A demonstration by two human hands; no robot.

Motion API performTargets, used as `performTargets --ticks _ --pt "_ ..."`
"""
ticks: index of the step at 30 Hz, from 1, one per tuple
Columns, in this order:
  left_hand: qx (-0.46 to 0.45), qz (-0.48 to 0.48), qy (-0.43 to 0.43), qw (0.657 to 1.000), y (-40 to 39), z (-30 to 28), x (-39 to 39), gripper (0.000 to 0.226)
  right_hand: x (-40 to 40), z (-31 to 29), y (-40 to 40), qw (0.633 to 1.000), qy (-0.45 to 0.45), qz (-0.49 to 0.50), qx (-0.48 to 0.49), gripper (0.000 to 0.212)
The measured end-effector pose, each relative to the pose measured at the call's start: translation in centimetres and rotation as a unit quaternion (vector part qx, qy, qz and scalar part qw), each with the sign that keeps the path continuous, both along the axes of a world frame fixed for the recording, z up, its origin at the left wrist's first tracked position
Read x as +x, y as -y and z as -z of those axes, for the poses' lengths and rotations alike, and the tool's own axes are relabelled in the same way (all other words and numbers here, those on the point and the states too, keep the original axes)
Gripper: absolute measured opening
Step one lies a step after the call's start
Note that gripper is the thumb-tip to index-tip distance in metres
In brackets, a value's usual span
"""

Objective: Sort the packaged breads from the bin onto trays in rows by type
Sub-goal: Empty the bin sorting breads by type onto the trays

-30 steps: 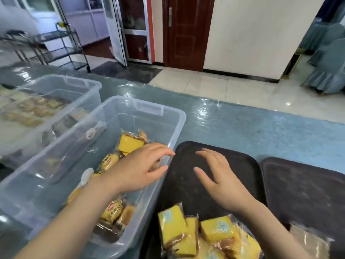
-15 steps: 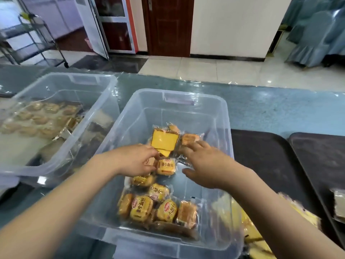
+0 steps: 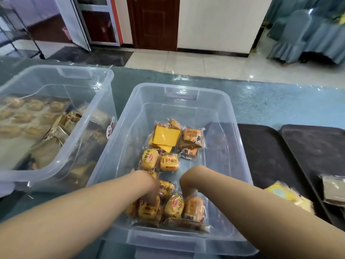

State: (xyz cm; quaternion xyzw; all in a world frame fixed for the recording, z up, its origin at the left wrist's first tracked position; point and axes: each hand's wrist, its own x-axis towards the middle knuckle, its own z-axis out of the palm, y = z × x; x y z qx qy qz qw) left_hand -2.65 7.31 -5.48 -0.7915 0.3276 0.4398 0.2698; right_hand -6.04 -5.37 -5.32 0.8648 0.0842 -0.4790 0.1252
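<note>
Both hands reach into the clear plastic bin [image 3: 186, 94] on the teal counter [image 3: 280, 105].
The left hand [image 3: 151, 193] and right hand [image 3: 188, 186] dip among the yellow wrapped small breads [image 3: 173, 205] near the bin's front edge; I cannot tell their grip. Two dark trays [image 3: 261, 146] lie at the counter's right side.

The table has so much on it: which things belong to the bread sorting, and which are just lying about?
Part of the job:
middle bin
bread packets
dark trays
left hand
right hand

Just lying about:
second bin
brown door
covered chairs
</note>
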Motion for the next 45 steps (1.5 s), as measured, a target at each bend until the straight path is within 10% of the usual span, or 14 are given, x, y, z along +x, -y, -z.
performTargets --ticks 26,45 --pt "0.018 0.008 -0.027 0.999 -0.6 0.9 0.6 0.066 -0.4 3.2 -0.3 0.986 -0.073 0.137 0.066 0.092" --pt "0.032 0.004 -0.053 0.998 -1.1 1.1 1.7 0.084 -1.0 0.0 -1.0 0.972 -0.122 0.191 0.056 0.082"
